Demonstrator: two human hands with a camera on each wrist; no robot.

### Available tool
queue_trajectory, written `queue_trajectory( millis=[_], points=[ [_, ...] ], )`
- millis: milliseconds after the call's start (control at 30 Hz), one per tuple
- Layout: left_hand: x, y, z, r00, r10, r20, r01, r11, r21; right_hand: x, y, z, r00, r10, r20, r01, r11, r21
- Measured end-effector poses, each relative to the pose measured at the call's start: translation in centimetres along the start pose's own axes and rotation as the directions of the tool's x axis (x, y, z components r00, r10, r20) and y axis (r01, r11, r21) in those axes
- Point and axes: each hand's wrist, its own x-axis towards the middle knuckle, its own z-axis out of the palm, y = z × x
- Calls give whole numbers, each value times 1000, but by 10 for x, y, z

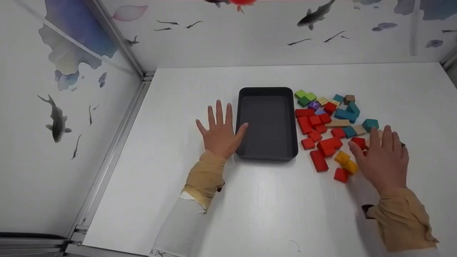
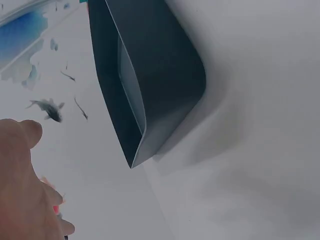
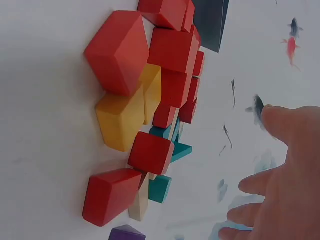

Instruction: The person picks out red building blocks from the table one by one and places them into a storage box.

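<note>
A dark grey rectangular tray (image 1: pixel 267 125) lies on the white table, nothing inside it. Just left of it my left hand (image 1: pixel 221 137) is held with fingers spread, the thumb over the tray's left rim; whether it touches is unclear. In the left wrist view the tray (image 2: pixel 160 65) appears apart from the hand (image 2: pixel 22 185). To the tray's right lies a loose heap of coloured wooden blocks (image 1: pixel 329 143), mostly red. My right hand (image 1: pixel 385 160) hovers at the heap's right side, fingers extended, holding nothing, and hides some blocks. Red blocks (image 3: pixel 117 52) and a yellow block (image 3: pixel 120 122) show in the right wrist view.
Green blocks (image 1: pixel 303 96), teal blocks (image 1: pixel 345 115) and a purple block (image 1: pixel 314 105) lie at the heap's far side. White panels (image 1: pixel 221 43) printed with fish stand behind and to the left. A metal frame rail (image 1: pixel 117 150) edges the table's left.
</note>
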Motion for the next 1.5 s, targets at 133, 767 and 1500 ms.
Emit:
queue_trajectory(
  millis=[133, 767, 1500],
  points=[
    [-5, 4, 5, 997, 18, 73, -5, 984, -176, 1, -1, 2, 996, 23, 81, -29, 997, 77],
    [-12, -14, 58, 896, 103, 433, 159, 835, -527, -36, -23, 33, 867, 83, 491, -186, 969, 164],
    [-29, -13, 67, 902, 76, 425, 175, 836, -520, -29, -2, 60, 828, 174, 532, -385, 868, 315]
  ],
)
